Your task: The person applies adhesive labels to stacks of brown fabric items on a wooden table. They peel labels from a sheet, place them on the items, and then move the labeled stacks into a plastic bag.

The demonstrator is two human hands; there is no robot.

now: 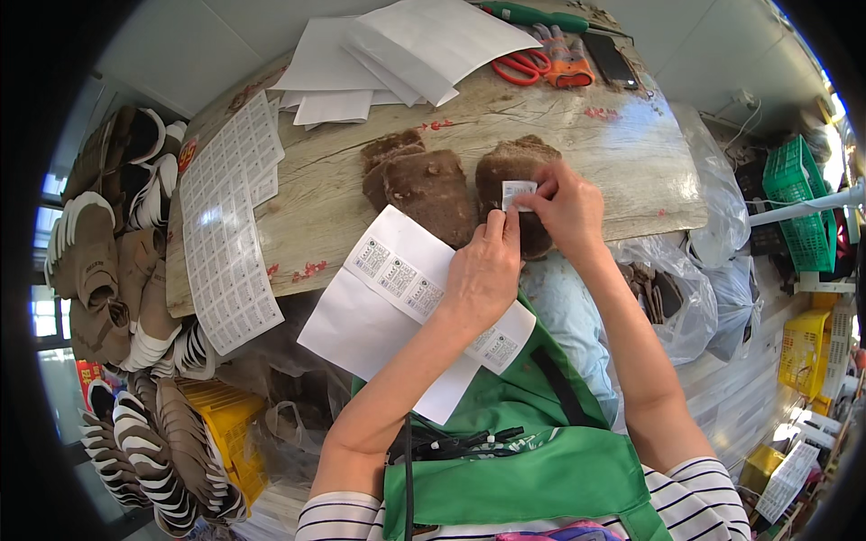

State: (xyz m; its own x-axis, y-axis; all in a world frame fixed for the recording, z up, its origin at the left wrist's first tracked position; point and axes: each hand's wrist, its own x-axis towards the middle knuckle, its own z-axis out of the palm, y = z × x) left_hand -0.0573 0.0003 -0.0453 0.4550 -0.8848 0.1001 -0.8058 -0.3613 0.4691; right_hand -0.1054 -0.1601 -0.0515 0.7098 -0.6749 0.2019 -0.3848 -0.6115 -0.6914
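Observation:
My right hand (570, 212) pinches a small white printed label (514, 191) between thumb and fingertips, against a dark brown fuzzy piece (516, 160) at the table's near edge. Close by on its left, my left hand (484, 275) has its fingers bent together, their tips beside the label and the lower part of the brown piece. Under that hand and wrist hangs a white sheet with a strip of printed labels (397, 278), which the left hand grips; its thumb is hidden. More brown fuzzy pieces (428, 189) lie stacked left of the labelled one.
Long sheets of labels (225, 234) drape over the table's left edge. At the back lie white papers (433, 41), red-handled scissors (521, 67), a glove (566, 61) and a phone (611, 61). Shoes (99, 252) are piled at left; plastic bags (677, 288) stand at right.

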